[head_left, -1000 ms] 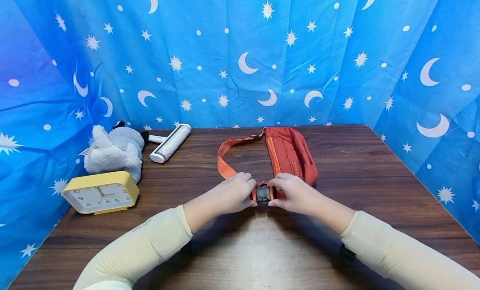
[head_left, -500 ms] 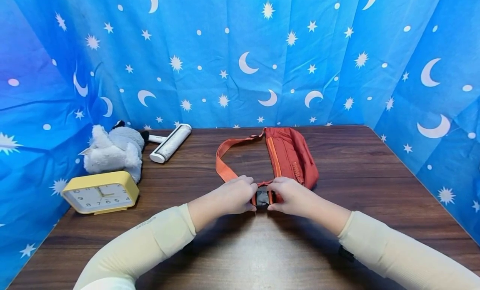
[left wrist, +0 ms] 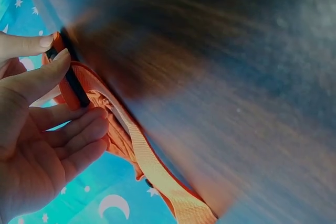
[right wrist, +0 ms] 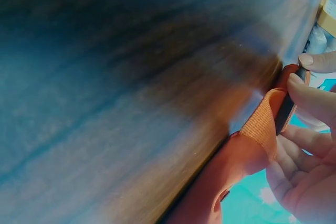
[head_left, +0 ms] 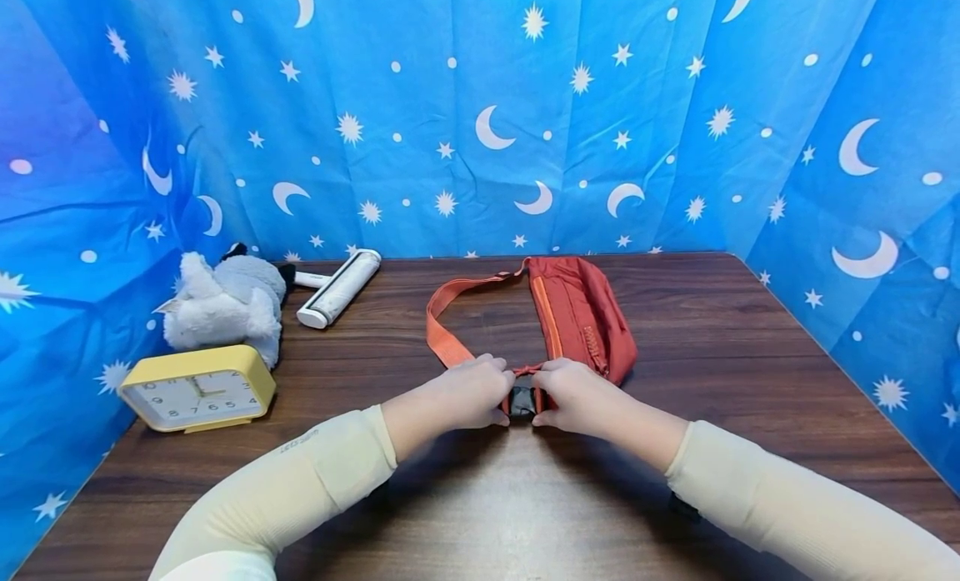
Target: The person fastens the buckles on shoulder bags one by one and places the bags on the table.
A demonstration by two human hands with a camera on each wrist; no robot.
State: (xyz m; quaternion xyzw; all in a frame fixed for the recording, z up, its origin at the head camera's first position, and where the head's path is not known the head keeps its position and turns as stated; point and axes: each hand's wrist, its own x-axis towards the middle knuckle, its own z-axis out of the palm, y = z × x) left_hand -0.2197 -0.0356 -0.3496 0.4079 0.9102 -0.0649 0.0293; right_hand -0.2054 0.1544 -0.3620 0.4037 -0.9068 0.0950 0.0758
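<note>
A red waist bag (head_left: 581, 314) lies on the wooden table, its orange strap (head_left: 448, 335) looping out to the left and round to the front. At the strap's near end is a black side-release buckle (head_left: 521, 401), with both hands on it. My left hand (head_left: 467, 395) pinches its left end between thumb and fingers; the left wrist view shows the black edge of the buckle (left wrist: 73, 85) under the thumb. From the other side my right hand (head_left: 587, 400) pinches the right end, where the orange webbing (right wrist: 262, 121) folds beside the buckle. Fingers cover both buckle ends.
At the left stand a yellow alarm clock (head_left: 198, 389) and, behind it, a grey and white plush toy (head_left: 232, 302). A white lint roller (head_left: 341, 289) lies beside the toy. Blue cloth (head_left: 420, 106) with moons and stars surrounds the table's back and sides.
Both hands have shifted slightly toward the person with the buckle between them. The strap's loop has spread a little to the left. The bag's body stays about where it was.
</note>
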